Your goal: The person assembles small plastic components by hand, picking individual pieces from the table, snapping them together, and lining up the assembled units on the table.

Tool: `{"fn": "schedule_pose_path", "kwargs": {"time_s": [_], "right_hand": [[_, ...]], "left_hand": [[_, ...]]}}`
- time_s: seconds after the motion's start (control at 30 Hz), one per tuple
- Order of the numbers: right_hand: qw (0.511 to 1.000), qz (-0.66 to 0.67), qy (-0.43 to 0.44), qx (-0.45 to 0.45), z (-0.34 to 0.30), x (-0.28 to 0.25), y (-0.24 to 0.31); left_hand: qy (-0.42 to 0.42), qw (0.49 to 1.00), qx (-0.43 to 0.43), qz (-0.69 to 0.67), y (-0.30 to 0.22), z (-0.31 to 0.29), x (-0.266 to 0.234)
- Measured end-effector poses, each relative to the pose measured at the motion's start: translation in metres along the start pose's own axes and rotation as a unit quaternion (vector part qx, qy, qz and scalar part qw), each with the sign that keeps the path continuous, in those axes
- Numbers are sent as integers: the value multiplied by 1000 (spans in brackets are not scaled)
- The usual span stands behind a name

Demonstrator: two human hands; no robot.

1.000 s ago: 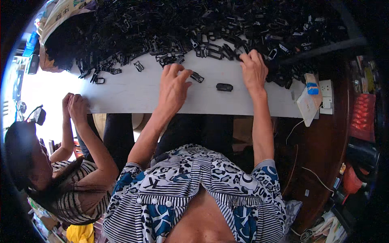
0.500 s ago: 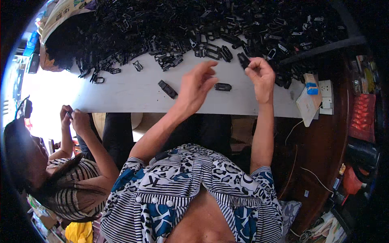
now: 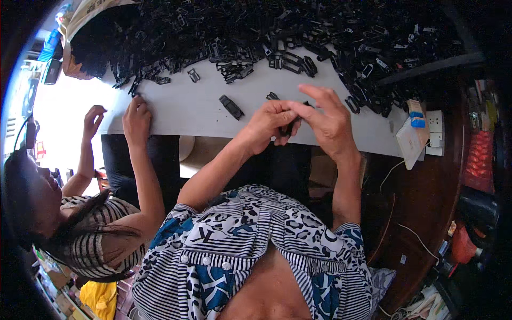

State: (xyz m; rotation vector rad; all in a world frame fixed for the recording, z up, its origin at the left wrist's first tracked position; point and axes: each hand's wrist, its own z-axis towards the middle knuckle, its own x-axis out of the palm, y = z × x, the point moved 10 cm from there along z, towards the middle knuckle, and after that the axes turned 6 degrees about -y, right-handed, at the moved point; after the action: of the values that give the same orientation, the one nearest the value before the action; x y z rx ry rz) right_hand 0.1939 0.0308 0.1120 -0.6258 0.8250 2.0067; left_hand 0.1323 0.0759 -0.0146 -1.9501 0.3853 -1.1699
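Both my hands meet over the table's front edge. My left hand (image 3: 271, 124) is closed around a small black plastic part (image 3: 290, 127), mostly hidden by the fingers. Against it comes my right hand (image 3: 329, 121), its thumb side touching the left fingers and its other fingers stretched out and apart. Just beyond my left hand shows another small black piece (image 3: 272, 96), partly covered. A longer black plastic part (image 3: 231, 107) lies alone on the white table (image 3: 184, 109), left of my hands.
A heap of black plastic parts (image 3: 240, 32) covers the table's far side. At the right end are a notepad (image 3: 413, 140), a blue-and-white box (image 3: 417, 118) and a white socket strip (image 3: 436, 128). On the left, a co-worker's hand (image 3: 137, 120) reaches the heap's edge.
My right hand has come left and nearer with its black part, meeting my left hand, which has closed. The co-worker's hands have parted, one reaching to the heap.
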Motion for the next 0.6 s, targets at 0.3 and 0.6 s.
{"fn": "schedule_pose_path", "kwargs": {"time_s": [0.3, 0.6], "right_hand": [[961, 124, 44, 245, -40, 42, -20], [800, 376, 35, 466, -69, 79, -33]], "left_hand": [[-115, 988, 80, 61, 7, -35, -36], [-186, 970, 144, 63, -2, -41, -52]]}}
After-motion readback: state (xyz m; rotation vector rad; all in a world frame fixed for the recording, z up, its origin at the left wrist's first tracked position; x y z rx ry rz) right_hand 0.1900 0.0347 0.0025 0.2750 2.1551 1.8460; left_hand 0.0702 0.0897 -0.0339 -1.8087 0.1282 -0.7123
